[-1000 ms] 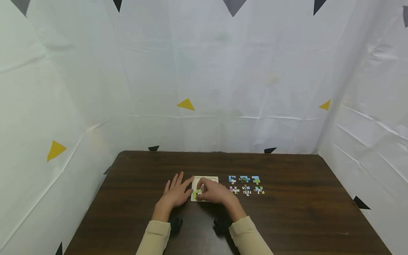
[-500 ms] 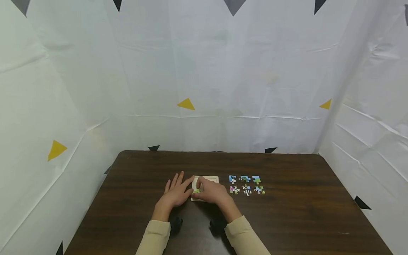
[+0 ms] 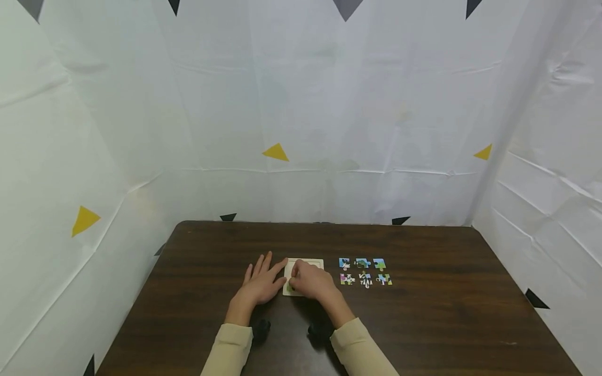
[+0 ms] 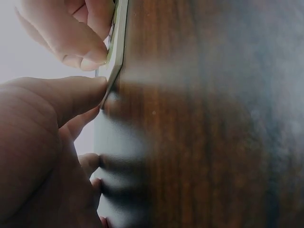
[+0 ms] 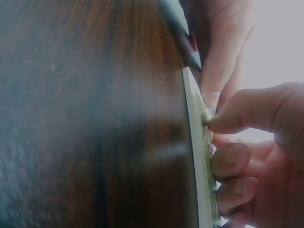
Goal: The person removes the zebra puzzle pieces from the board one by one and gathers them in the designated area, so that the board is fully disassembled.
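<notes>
A small pale puzzle tray (image 3: 311, 260) lies flat on the dark wooden table. My left hand (image 3: 258, 287) rests beside it, fingers spread, with thumb and forefinger touching its left edge. Over the tray is my right hand (image 3: 312, 282), its fingers curled and its thumb and fingertips down on a green puzzle piece (image 3: 290, 287) at the lower left corner. From the right wrist, the thumb and fingertips meet the printed surface inside the tray (image 5: 197, 156). My right hand hides most of the tray's inside, and the piece is largely covered.
Several loose puzzle pieces (image 3: 362, 262) lie in two rows right of the tray. Black wrist devices (image 3: 261, 331) sit under both forearms. The brown table (image 3: 437, 303) reaches back to white sheeting (image 3: 301, 104) with triangle markers.
My right hand has shifted slightly left and its thumb and fingers have drawn closer together over the corner piece. My left hand and the loose pieces stay put.
</notes>
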A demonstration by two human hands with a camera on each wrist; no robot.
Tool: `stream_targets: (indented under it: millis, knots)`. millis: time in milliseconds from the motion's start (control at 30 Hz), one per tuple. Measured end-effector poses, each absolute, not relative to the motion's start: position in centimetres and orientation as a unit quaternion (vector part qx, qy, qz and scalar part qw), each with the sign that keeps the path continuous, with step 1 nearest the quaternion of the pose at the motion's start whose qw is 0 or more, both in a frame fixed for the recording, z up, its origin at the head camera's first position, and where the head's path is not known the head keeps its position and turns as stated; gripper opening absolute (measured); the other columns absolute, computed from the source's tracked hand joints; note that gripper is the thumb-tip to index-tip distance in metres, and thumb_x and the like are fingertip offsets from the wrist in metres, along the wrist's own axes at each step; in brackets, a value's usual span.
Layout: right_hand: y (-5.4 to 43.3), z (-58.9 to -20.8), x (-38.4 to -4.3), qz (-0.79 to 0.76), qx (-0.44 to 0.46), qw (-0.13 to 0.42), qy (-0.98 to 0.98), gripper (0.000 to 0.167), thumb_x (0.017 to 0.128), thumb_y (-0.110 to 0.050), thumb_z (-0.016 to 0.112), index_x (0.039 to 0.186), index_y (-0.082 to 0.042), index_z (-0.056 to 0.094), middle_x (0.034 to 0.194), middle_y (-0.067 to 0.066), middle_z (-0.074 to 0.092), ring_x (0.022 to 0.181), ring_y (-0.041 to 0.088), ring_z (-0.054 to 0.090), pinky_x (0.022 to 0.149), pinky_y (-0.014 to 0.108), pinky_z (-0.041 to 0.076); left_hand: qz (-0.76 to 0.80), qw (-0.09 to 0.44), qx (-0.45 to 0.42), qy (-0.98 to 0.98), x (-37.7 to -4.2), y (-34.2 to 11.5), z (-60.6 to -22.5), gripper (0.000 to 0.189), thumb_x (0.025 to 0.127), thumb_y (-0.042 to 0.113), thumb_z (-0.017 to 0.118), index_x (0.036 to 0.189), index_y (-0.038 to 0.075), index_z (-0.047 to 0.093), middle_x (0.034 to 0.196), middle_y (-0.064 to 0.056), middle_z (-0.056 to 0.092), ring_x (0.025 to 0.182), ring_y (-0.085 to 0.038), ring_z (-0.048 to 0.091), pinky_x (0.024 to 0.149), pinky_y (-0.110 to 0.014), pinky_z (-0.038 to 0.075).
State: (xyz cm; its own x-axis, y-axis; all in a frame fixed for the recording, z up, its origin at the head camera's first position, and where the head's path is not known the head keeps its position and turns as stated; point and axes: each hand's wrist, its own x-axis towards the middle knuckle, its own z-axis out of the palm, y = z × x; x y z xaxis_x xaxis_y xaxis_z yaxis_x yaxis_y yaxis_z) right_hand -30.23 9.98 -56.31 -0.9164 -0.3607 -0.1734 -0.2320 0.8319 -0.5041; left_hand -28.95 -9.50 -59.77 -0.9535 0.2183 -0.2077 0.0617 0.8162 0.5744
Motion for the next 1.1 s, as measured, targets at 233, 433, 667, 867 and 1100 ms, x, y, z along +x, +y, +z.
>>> stream_targets:
  millis: [233,433,667,867,1100]
  knots:
    - [9.5,-54.8,-29.2,-0.261,-0.14,0.131,0.946,0.017,0.104,-0.034,0.069,0.102,-0.017,0.066,0.078,-0.002,0.064,0.064,0.018,0.057,0.059,0.037,0.043,0.288,0.131,0.073,0.946,-29.2,-9.5,-59.8,0.062,0.112,0.047,0.053,0.17,0.037,0.034,0.184,-0.008,0.003,0.171,-0.035,-0.003,0.134,-0.065,-0.006]
    - [9.5,-54.7,-29.3,-0.247,-0.14,0.137,0.949,0.025,0.099,-0.042,0.074,0.104,-0.018,0.065,0.081,-0.004,0.065,0.066,0.017,0.057,0.06,0.037,0.044,0.285,0.129,0.073,0.947,-29.2,-9.5,-59.9,0.062,0.112,0.047,0.053,0.17,0.036,0.035,0.184,-0.009,0.003,0.17,-0.036,-0.002,0.134,-0.066,-0.006]
    - [9.8,-54.5,-29.4,-0.248,-0.152,0.161,0.943,0.038,0.089,-0.044,0.083,0.109,-0.02,0.062,0.087,-0.003,0.066,0.07,0.018,0.058,0.064,0.039,0.045,0.284,0.124,0.075,0.948,-29.2,-9.4,-60.1,0.062,0.112,0.046,0.054,0.17,0.034,0.035,0.184,-0.01,0.004,0.17,-0.037,-0.002,0.133,-0.067,-0.005]
    - [10.3,-54.7,-29.5,-0.27,-0.167,0.175,0.932,0.038,0.089,-0.04,0.08,0.111,-0.016,0.059,0.081,-0.001,0.063,0.066,0.018,0.055,0.061,0.036,0.041,0.285,0.126,0.077,0.947,-29.0,-9.5,-60.2,0.062,0.112,0.047,0.053,0.17,0.035,0.034,0.184,-0.01,0.003,0.17,-0.037,-0.003,0.133,-0.067,-0.005]
    - [11.1,-54.6,-29.7,-0.316,-0.178,0.201,0.91,0.037,0.093,-0.032,0.079,0.118,-0.011,0.061,0.085,0.0,0.063,0.07,0.018,0.055,0.065,0.035,0.044,0.289,0.125,0.081,0.946,-29.1,-9.6,-60.4,0.062,0.112,0.046,0.053,0.17,0.036,0.034,0.184,-0.009,0.002,0.17,-0.037,-0.003,0.133,-0.067,-0.006]
